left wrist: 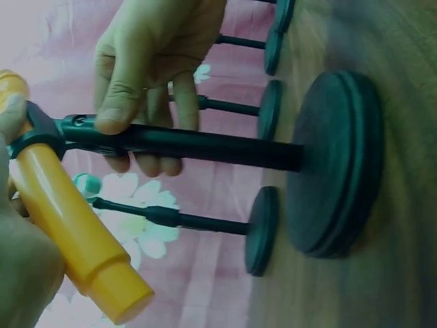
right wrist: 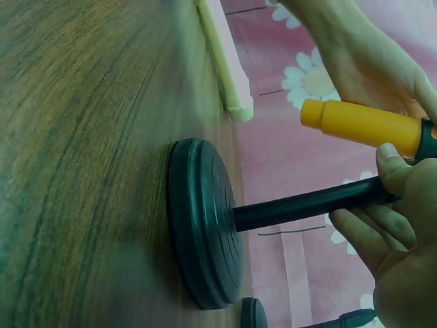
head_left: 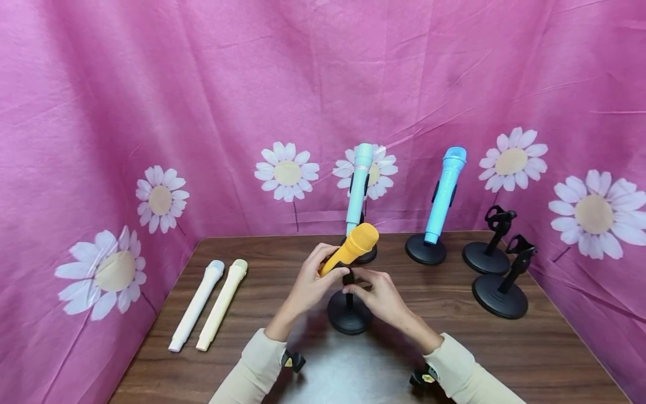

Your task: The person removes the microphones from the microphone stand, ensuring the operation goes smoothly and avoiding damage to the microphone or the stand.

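Note:
A yellow-orange microphone (head_left: 361, 239) sits tilted in the clip of a black desk stand (head_left: 349, 314), its head up and to the right in the head view. My left hand (head_left: 310, 283) grips the microphone by its body, close to the clip. With thumb and fingers, my right hand (head_left: 379, 294) holds the stand's upper pole, just under the clip. The left wrist view shows the microphone's lower body (left wrist: 82, 232) passing through the clip ring. In the right wrist view the stand's round base (right wrist: 205, 225) rests on the wooden table.
White (head_left: 197, 306) and pale yellow (head_left: 222, 306) microphones lie at left. Behind, a mint microphone (head_left: 357, 193) and a blue microphone (head_left: 444, 196) stand clipped in stands. Two bare stands (head_left: 487, 258) (head_left: 501, 296) are at right. Pink flowered cloth (head_left: 227, 112) hangs around the table (head_left: 282, 252).

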Available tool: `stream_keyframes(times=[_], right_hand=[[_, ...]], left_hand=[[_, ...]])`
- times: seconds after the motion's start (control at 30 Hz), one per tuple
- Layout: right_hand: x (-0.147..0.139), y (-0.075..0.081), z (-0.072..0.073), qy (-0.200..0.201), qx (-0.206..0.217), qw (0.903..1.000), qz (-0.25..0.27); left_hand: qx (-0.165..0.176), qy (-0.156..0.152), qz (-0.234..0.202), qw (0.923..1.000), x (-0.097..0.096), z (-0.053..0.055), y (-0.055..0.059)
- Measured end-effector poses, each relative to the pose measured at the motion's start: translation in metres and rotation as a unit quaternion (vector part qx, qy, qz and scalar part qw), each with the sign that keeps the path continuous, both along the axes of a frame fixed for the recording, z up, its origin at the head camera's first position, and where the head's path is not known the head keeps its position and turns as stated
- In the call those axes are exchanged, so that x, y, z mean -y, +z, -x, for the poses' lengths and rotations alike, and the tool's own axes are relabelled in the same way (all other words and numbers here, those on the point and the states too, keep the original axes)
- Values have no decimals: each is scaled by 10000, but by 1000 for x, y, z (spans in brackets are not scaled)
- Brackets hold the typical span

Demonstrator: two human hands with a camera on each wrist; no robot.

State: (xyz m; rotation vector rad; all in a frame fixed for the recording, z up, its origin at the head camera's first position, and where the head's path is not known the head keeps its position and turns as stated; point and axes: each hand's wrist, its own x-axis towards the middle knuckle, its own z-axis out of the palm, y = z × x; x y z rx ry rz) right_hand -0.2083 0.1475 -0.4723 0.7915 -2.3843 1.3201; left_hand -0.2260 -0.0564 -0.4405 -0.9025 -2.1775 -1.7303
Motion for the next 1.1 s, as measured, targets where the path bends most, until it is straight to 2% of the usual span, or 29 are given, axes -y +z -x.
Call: stream_keyframes(times=[0.2,0.47,0.67,0.9,1.0,1.1], right_hand=[[-1,0,2,-92,123,9998,83],[-2,0,0,-156,292,9994,103],[0,-2,-1,-237,372,9989,179],[2,-2,-3,-374,474,9980,182],[2,-1,-4,-389,491,9979,181],[2,-1,-4,-401,486,9978,186]], left_hand=[[-31,-156,-672,9976,-5,1,-10],[-47,-285,-1399,9898,-10,0,-25],[249,-287,-2000,9791,-15,-2,-40],[326,-527,-2804,9579,-22,-3,-55],[303,-562,-2909,9546,-24,-3,-58],[263,-576,-2909,9547,-24,-3,-59]])
